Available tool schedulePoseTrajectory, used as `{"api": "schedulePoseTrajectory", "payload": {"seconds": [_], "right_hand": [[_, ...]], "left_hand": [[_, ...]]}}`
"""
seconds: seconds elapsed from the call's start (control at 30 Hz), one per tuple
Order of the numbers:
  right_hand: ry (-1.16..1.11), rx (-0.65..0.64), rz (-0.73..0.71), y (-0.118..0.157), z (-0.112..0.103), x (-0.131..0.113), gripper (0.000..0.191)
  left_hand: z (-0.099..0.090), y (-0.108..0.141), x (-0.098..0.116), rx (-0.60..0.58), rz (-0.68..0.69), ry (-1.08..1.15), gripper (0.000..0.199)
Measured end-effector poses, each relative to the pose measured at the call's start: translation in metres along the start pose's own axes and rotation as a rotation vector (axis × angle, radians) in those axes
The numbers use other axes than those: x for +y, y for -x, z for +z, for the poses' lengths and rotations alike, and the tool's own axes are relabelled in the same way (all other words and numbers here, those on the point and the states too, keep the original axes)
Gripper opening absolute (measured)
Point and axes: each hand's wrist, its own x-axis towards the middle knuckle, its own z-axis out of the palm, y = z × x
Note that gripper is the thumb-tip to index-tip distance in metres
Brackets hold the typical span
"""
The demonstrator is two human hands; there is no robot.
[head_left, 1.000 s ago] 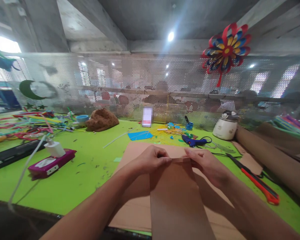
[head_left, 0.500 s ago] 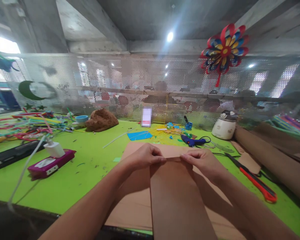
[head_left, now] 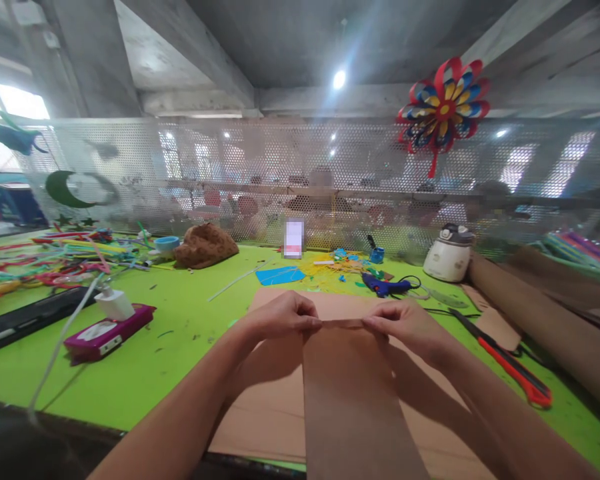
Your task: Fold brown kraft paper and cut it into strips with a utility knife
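Note:
A long strip of brown paper [head_left: 355, 407] runs from the near edge up to both hands, its far edge raised in a narrow fold. My left hand [head_left: 293, 313] pinches the left end of that fold between thumb and fingers. At its right end, my right hand [head_left: 395, 319] pinches the same fold. Beneath the strip lies a wider brown sheet [head_left: 265, 423] on the green table.
On the right are a red and black cutter [head_left: 515, 370], a blue glue gun [head_left: 385, 285], a white jug [head_left: 449, 255] and a brown paper roll [head_left: 545, 327]. Left stands a purple power strip [head_left: 111, 333]. Behind are blue paper [head_left: 280, 275] and a phone [head_left: 294, 239].
My left hand has shifted slightly left along the folded edge, so the hands are a little farther apart. Both still pinch the paper. The view has tilted slightly.

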Motion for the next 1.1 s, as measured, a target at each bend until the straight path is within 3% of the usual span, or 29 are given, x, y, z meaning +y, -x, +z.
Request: {"api": "schedulePoseTrajectory", "payload": {"seconds": [0.23, 0.47, 0.73, 1.1], "right_hand": [[0.036, -0.027, -0.022, 0.0, 0.002, 0.0, 0.032], [-0.026, -0.067, 0.011, 0.001, -0.001, 0.003, 0.039], [-0.062, -0.268, -0.065, 0.001, -0.01, 0.007, 0.042], [-0.04, -0.241, -0.02, -0.001, -0.012, 0.015, 0.038]], "left_hand": [[0.0, 0.001, 0.001, -0.074, 0.084, 0.062, 0.026], [-0.001, 0.002, 0.001, -0.09, -0.039, 0.189, 0.037], [-0.005, 0.003, -0.001, -0.102, -0.032, 0.187, 0.032], [-0.007, 0.004, -0.008, -0.106, -0.08, 0.191, 0.028]]}}
